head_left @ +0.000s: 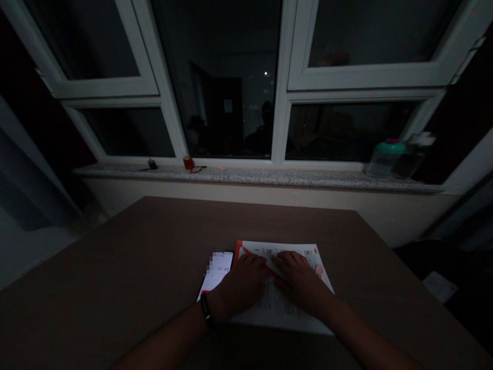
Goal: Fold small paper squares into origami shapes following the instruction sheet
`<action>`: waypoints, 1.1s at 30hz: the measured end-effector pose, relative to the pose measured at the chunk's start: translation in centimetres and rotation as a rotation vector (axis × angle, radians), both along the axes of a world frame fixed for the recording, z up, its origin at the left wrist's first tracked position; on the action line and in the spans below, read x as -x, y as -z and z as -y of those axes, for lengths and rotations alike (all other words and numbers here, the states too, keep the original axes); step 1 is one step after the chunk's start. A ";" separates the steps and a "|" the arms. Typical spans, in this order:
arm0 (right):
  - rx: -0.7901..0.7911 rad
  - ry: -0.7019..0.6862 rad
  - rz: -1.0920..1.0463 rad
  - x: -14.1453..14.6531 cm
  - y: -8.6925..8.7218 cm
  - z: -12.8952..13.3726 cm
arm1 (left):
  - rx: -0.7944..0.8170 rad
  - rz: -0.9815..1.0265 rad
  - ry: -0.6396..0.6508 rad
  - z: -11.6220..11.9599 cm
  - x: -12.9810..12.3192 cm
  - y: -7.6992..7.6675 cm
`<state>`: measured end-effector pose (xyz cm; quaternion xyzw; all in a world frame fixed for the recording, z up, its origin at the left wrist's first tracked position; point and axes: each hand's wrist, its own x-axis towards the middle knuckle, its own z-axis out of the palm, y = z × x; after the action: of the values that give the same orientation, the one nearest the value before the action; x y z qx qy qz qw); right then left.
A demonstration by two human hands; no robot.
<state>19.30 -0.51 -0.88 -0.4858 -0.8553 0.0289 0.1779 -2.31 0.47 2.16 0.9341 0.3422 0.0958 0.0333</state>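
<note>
A printed book or booklet (277,313) with a red left edge lies on the brown table, under both hands. Between the hands, a piece of red paper (271,271) shows on the page. My left hand (246,282), with a dark band at the wrist, rests at the page's left side, its fingers bent toward the red paper. My right hand (298,277) lies on the page on the other side, fingers partly spread, fingertips near the red paper. A small pink object (319,271) lies on the page beside my right hand. Dim light hides the fingertips' exact contact.
A lit phone (217,270) lies left of the book on the table (173,226). Beyond, the stone windowsill (269,176) holds a small red jar (188,163), a small dark bottle (152,164) and a clear container with a green lid (387,156) beside another clear container.
</note>
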 end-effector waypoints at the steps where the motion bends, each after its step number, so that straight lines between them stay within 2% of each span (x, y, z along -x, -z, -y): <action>1: -0.013 0.012 0.003 0.1 -0.1 -0.1 | 0.017 0.010 0.000 0.0 0.0 0.0; 4: -0.024 0.039 0.028 0.2 -0.7 -0.1 | 0.053 0.018 0.010 0.1 0.0 -0.1; 8: 0.043 -0.031 0.016 -0.1 -1.3 0.1 | 0.080 0.034 0.045 0.2 -0.2 -0.2; 14: 0.034 -0.087 0.038 -0.9 -1.1 0.3 | 0.121 0.018 0.062 0.1 -0.3 -0.3; 19: -0.068 -0.095 0.054 -0.9 -0.2 -0.1 | 0.096 0.031 0.059 -0.1 -0.4 0.2; 25: -0.024 -0.213 0.091 -0.4 -0.4 0.1 | 0.004 -0.024 0.059 -0.4 -0.4 1.1; 29: 0.032 -0.162 0.036 0.0 -0.5 0.2 | 0.006 -0.038 0.051 -0.2 -0.5 0.8; 33: 0.122 -0.092 -0.070 0.2 -0.5 0.2 | 0.100 0.002 0.013 0.0 -0.6 0.2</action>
<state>19.06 -0.67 -0.40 -0.4544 -0.8668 0.1058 0.1762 -1.71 0.46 1.98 0.9333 0.3407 0.0793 0.0810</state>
